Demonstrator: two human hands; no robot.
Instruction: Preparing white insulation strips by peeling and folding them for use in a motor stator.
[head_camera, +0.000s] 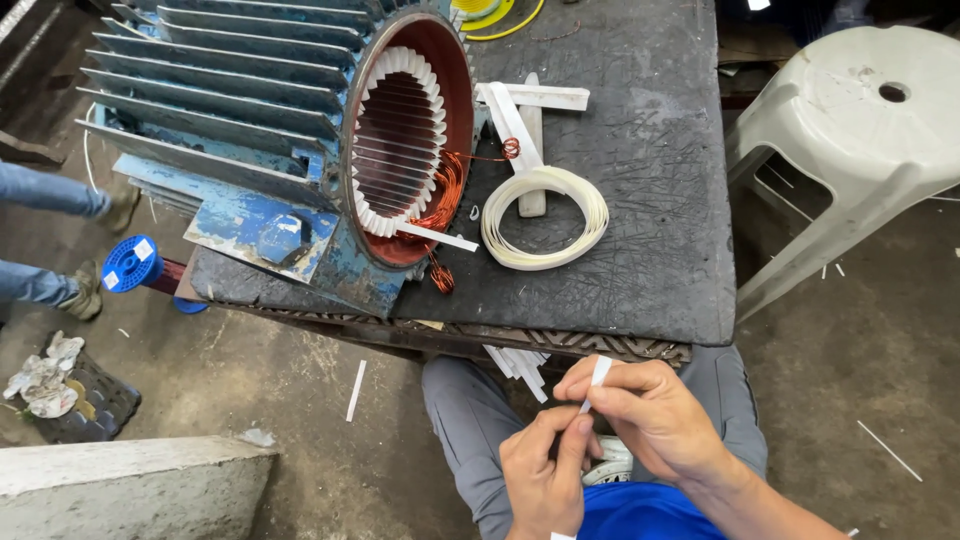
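A: We begin with the largest item, the blue finned motor housing (250, 130), lying on its side on the dark worktable (640, 200) so that its open end faces us and the slots can be reached.

B: Inside that opening we note the ring of white slot liners (400, 140), and at the lower edge of the bore a bundle of copper winding wire (445, 195) spilling out; one flat white strip (437, 237) sticks out of the same opening.

A: Just right of the housing lies a coil of white flat strip (545, 217), resting over crossed white sticks (530, 110), presumably kept within easy reach. Further right of the housing, off the table, stands a pale plastic stool (850, 130); left of the housing, on the floor, a blue spool (132, 264).

B: Below the housing, beyond the table's near edge, we see both hands over the lap. The left hand (545, 470) and the right hand (650, 410) each pinch a narrow white strip (596, 380) between thumb and forefinger, the right at its upper part, the left lower down; held thus it stays taut and straight.

A: More cut strips (520, 365) poke out beneath the table edge.
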